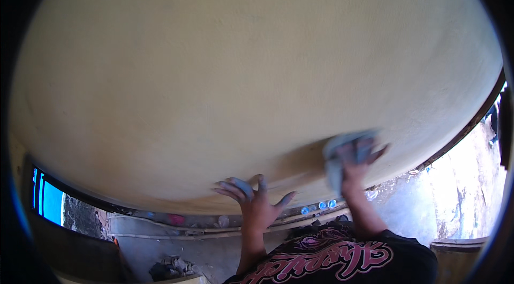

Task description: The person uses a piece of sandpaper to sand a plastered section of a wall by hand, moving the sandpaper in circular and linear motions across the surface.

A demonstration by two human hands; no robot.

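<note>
A broad cream-coloured wall (257, 80) fills most of the view, with faint darker patches. Low on it, my left hand (251, 201) rests with its fingers spread and dusty grey tips, holding nothing. To the right, my right hand (356, 163) presses a blue-grey cloth-like piece (334, 169) against the wall. This piece is smeared by motion, so I cannot tell whether it is a rag or a sanding sheet. Part of it lies hidden under my fingers.
Pale poles (214, 231) lie along the floor (142, 252) by the wall's foot. Several clear plastic cups (322, 205) and a pink item (175, 219) sit beside them. A dark crumpled heap (172, 269) is at lower left. Bright openings show at both sides.
</note>
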